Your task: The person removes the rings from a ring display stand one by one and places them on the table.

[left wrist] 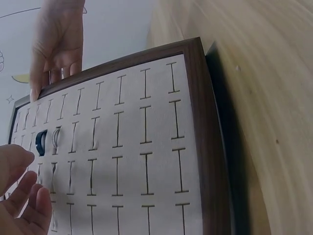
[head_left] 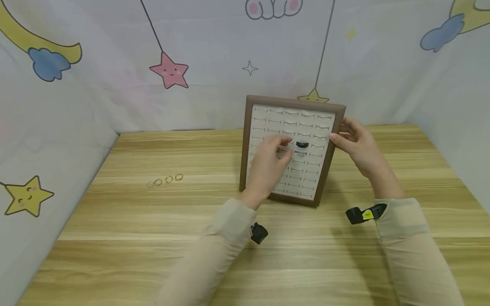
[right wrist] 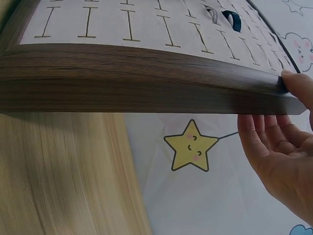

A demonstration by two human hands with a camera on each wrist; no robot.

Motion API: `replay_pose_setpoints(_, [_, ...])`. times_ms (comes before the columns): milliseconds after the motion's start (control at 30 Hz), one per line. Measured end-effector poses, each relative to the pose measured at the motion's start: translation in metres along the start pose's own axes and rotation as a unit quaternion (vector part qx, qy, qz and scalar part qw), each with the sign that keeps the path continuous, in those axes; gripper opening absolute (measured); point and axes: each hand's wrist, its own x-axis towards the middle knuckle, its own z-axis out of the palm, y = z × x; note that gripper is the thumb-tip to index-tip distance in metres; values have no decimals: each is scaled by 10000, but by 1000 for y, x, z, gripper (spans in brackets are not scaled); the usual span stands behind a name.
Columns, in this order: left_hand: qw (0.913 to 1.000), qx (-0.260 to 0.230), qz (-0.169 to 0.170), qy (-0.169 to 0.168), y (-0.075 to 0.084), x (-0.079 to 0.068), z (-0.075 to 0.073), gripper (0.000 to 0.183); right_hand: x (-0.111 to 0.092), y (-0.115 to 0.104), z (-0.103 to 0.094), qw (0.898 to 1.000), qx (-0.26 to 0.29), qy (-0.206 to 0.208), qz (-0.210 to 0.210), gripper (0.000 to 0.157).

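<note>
A ring display board with a brown wooden frame (head_left: 294, 103) and rows of slits in a white panel stands tilted on the table. A dark ring (head_left: 302, 145) and a thin silver ring (head_left: 300, 153) sit in neighbouring slits, the silver one below. My left hand (head_left: 268, 163) is in front of the panel, left of these rings, with thumb and fingers apart. Nothing shows between them in the left wrist view. My right hand (head_left: 361, 146) grips the frame's upper right side, thumb (right wrist: 297, 85) on the front and fingers behind.
Several thin rings (head_left: 169, 179) lie in a row on the wooden table (head_left: 134, 229), left of the board. A white backdrop cloth (head_left: 214, 51) with printed stars hangs behind the table. Black camera straps (head_left: 356, 215) are worn at both wrists.
</note>
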Motion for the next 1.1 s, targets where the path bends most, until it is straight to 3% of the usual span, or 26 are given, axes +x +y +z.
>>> replay_pose_setpoints(233, [9994, 300, 13, -165, 9, 2, 13, 26, -2, -2, 3, 10000, 52, 68, 14, 63])
replay_pose_setpoints(533, [9957, 912, 0, -151, 16, 1, 16, 21, -5, -2, 4, 10000, 32, 74, -1, 65])
replay_pose_setpoints(1100, [9951, 940, -94, -285, 16, 4, 16, 16, -6, -3, 5, 9998, 151, 80, -78, 65])
